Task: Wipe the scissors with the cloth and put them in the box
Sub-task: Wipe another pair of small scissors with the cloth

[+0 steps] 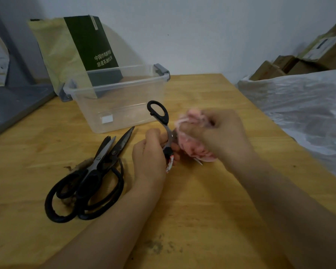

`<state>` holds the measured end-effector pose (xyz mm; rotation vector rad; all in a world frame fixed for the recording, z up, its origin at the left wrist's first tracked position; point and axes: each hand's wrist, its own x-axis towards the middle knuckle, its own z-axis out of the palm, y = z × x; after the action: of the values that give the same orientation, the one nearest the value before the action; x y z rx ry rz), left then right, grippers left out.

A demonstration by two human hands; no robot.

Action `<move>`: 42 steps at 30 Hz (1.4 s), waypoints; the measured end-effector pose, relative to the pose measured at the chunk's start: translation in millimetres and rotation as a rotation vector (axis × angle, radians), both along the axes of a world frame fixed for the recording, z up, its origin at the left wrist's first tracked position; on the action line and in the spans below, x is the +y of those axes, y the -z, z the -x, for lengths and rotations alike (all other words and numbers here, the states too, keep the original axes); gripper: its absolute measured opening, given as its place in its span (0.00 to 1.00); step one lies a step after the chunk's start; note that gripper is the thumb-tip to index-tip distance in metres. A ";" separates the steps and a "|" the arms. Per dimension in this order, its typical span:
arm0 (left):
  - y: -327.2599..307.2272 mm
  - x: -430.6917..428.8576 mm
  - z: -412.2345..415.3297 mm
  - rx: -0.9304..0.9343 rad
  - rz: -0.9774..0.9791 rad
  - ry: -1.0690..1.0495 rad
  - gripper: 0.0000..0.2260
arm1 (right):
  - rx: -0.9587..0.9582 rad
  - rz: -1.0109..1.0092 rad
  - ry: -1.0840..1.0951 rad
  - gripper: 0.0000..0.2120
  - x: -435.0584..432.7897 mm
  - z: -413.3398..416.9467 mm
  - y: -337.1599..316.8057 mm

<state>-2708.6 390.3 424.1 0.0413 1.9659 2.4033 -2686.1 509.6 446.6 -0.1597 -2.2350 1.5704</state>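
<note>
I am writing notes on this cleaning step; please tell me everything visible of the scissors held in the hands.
The held scissors have black handles, plastic by their look, and grey metal blades. They seem spread open, above the wooden table. One handle loop stands up in front of the clear box; the left hand grips the other, where a small red and white tag hangs. The pink cloth, bunched in the right hand, covers most of the blades; only one tip shows below it.
</note>
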 end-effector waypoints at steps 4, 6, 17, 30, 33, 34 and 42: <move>-1.0 2.1 -3.8 -0.017 0.002 -0.041 0.26 | 0.047 -0.304 -0.014 0.09 -17.3 9.8 17.1; -1.2 2.3 -4.5 -0.024 -0.005 -0.018 0.25 | 0.048 -0.352 0.004 0.13 -14.9 14.5 21.3; 2.2 3.6 -1.7 -0.014 0.012 0.038 0.22 | 0.002 -0.414 -0.038 0.09 -11.5 19.7 24.9; 3.0 1.5 -1.0 -0.060 -0.010 0.054 0.23 | 0.042 -0.332 -0.063 0.09 -9.7 16.1 21.0; 2.8 2.1 -0.1 -0.094 0.001 0.088 0.23 | 0.001 -0.388 0.054 0.09 -1.6 20.0 22.3; 2.5 2.8 -0.5 -0.102 -0.008 0.092 0.23 | 0.012 -0.441 0.126 0.10 1.8 20.0 21.3; 1.8 1.7 -0.4 -0.091 -0.031 0.032 0.22 | 0.070 -0.468 -0.087 0.04 -9.2 5.1 12.6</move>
<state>-2708.2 392.0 422.3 -0.0349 1.8755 2.3710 -2691.2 500.4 434.0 0.1251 -2.5068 1.0311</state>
